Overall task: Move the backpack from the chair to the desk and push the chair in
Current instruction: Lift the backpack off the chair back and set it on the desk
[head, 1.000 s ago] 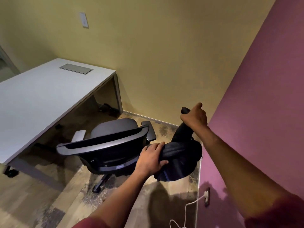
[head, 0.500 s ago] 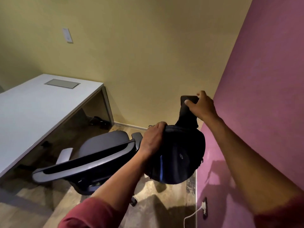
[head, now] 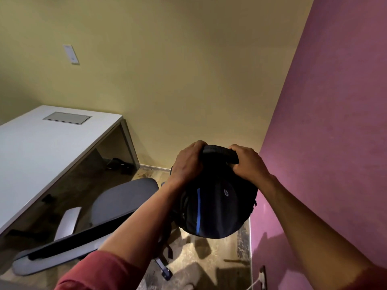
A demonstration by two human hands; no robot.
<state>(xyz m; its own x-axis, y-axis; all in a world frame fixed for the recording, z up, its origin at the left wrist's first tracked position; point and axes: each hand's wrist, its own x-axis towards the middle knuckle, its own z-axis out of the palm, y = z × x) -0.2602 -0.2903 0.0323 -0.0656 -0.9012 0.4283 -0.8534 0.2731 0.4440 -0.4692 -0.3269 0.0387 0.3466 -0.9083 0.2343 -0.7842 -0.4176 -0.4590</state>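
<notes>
A black backpack (head: 215, 208) with a blue stripe hangs in the air at centre right, clear of the chair. My left hand (head: 186, 164) grips the left end of its top handle and my right hand (head: 248, 162) grips the right end. The grey office chair (head: 123, 197) stands lower left of the backpack, its seat bare, its backrest toward me, pulled out from the desk. The white desk (head: 41, 147) fills the left side, with a grey cable flap near its far end.
A pink wall (head: 326, 143) runs close along the right, with an outlet (head: 262, 276) and a white cable low down. A yellow wall lies ahead with a white wall plate (head: 71, 54). Dark items (head: 119, 164) lie under the desk's far end.
The backpack has been lifted from beside the chair's right side up into the air. My left hand moved from the bag's body up to its top handle, beside my right hand.
</notes>
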